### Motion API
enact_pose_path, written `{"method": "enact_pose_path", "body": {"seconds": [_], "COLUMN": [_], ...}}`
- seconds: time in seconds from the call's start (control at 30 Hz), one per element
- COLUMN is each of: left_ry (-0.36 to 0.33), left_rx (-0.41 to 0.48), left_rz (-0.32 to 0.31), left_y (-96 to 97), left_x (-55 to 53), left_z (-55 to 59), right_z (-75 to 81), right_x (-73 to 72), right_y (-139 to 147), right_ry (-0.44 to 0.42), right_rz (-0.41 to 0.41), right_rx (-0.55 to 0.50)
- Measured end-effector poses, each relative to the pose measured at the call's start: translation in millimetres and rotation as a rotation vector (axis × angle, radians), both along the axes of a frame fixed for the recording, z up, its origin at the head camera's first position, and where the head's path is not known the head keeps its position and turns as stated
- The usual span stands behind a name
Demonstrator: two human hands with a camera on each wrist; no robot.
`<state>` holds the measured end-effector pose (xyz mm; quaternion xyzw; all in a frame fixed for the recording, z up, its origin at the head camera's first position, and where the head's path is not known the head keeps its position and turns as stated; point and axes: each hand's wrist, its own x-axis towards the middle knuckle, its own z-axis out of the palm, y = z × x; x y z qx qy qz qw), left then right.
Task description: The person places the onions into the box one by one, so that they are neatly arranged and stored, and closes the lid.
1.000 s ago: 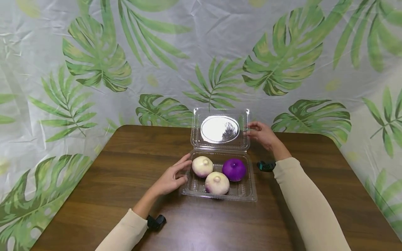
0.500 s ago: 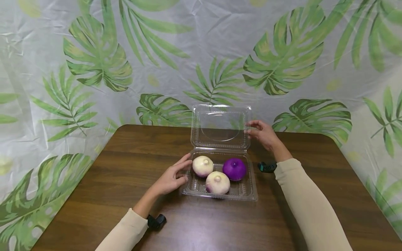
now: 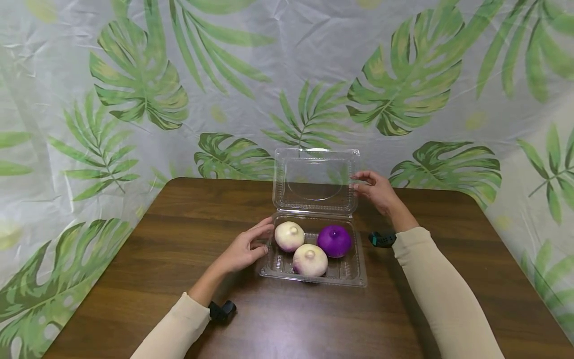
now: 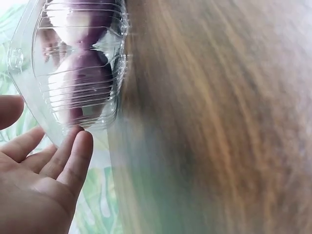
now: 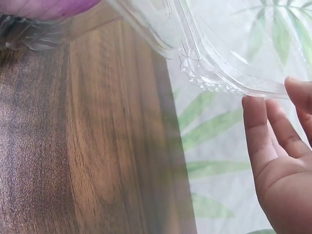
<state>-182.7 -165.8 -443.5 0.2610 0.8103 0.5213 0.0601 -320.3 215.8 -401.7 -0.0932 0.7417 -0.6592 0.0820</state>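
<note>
A clear plastic clamshell container (image 3: 278,264) sits on the table with its lid (image 3: 316,179) raised. Inside are two round cream-white vegetables with purple bases, like turnips, one back left (image 3: 289,236) and one in front (image 3: 310,260), plus a deep purple onion-shaped one (image 3: 334,241) at right. My right hand (image 3: 376,193) pinches the lid's right edge between thumb (image 5: 298,92) and fingers. At the container's left side is my left hand (image 3: 244,248), its fairly straight fingertips (image 4: 84,141) right at the rim and its thumb apart from them.
The brown wooden table (image 3: 179,249) has a rounded back edge. Behind it hangs a pale leaf-printed cloth (image 3: 237,99). A dark strap device is on each wrist, left (image 3: 222,311) and right (image 3: 382,240).
The lid has tilted up to a steeper angle with my right hand at its edge, and its bright glare is gone. My left hand has shifted slightly.
</note>
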Motion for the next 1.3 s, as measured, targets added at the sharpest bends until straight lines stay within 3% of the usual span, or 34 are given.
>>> {"method": "enact_pose_path", "body": {"seconds": [0.17,0.33,0.43,0.67,0.83,1.13,1.3], "left_ry": [0.029,0.080,0.071,-0.019,-0.036,-0.173,-0.218], "left_rx": [-0.016,-0.050,-0.054,-0.023,-0.009,0.064,0.145], "left_rz": [0.029,0.167,0.221,0.242,0.277,0.377,0.384], "left_y": [-1.4,-4.9,-7.9,-12.9,-13.0,-1.0,11.2], "left_x": [-3.4,-15.3,-26.2,-53.2,-70.7,-107.6,-121.1], "left_z": [3.6,14.2,21.7,39.7,50.5,46.7,46.8], "right_z": [0.3,0.3,0.0,-0.3,1.4,3.2,2.7], "right_x": [-0.4,0.1,0.7,0.1,-0.1,-1.3,-1.8], "right_y": [-0.7,-0.5,0.1,0.4,-2.7,-8.4,-9.2], "right_ry": [0.012,0.011,0.010,0.007,0.020,0.016,0.013], "right_rz": [-0.004,-0.007,-0.016,-0.022,-0.022,-0.037,-0.054], "right_rx": [-0.005,-0.007,-0.003,0.014,0.037,0.006,0.020]}}
